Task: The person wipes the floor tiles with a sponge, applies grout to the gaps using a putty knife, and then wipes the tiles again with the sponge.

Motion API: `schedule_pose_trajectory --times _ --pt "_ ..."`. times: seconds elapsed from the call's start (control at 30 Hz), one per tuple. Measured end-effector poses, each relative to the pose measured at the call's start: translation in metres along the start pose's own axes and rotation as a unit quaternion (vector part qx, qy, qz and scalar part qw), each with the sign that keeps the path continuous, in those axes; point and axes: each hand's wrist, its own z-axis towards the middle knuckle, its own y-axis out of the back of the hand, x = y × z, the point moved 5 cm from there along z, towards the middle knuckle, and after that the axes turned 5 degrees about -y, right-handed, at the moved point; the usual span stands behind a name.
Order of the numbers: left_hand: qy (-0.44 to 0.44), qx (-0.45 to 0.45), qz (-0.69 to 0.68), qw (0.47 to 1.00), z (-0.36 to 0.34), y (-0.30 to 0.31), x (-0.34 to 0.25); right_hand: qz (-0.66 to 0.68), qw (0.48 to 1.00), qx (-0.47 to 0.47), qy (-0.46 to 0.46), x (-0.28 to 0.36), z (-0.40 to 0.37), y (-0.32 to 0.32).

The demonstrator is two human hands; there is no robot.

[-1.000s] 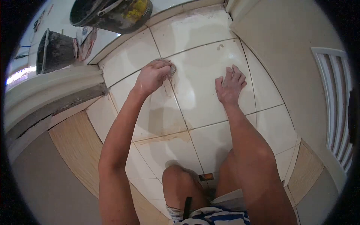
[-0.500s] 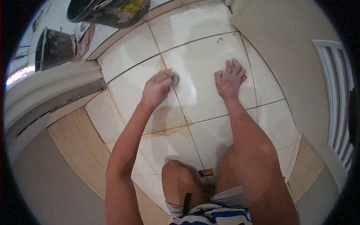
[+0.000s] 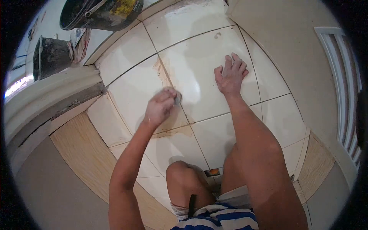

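My left hand (image 3: 161, 105) is closed around a small grey piece (image 3: 178, 98), mostly hidden by the fingers and too blurred to name. It is at a dark joint between cream floor tiles (image 3: 203, 73). Tan smears of wet-looking paste (image 3: 162, 73) line that joint above the hand, and another tan patch (image 3: 178, 132) lies along the cross joint below it. Fingers apart and bent, my right hand (image 3: 232, 76) rests on the tile to the right and holds nothing.
Beyond the raised sill, a black bucket (image 3: 111, 19) with yellow marks stands at the top left, beside a second dark bucket (image 3: 53, 55). A door frame (image 3: 50, 90) borders the left. On the right is a pale panel with a white louvre (image 3: 337, 76). A small orange-and-black item (image 3: 212, 173) lies between my knees.
My left hand has moved down along the joint, toward me, with the grey piece in it. More of the tan smear above shows. My right hand stays on its tile; the view has shifted slightly.
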Motion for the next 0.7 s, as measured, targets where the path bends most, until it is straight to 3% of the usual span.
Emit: schedule_pose_trajectory --times 0.13,0.2,0.37,0.5,0.6,0.7 --pt "-0.038 0.030 -0.004 0.999 -0.011 0.005 -0.020 0.000 1.000 -0.004 0.002 0.004 0.003 -0.001" --pt "0.014 0.051 0.001 0.999 0.013 0.014 -0.021 -0.004 1.000 -0.004 0.004 0.004 0.005 0.000" --pt "0.023 -0.074 0.042 0.996 0.005 -0.004 -0.015 -0.014 1.000 0.006 -0.003 0.002 0.005 -0.002" --pt "-0.005 0.004 0.011 1.000 -0.037 -0.022 -0.037 -0.017 1.000 0.004 0.003 0.003 0.002 -0.002" --pt "-0.019 0.071 0.001 0.997 -0.027 -0.015 -0.043 -0.016 1.000 0.001 0.001 0.002 0.004 -0.002" --pt "-0.021 0.015 0.048 0.999 0.010 -0.002 -0.034 -0.020 1.000 0.008 0.001 0.004 0.002 -0.002"
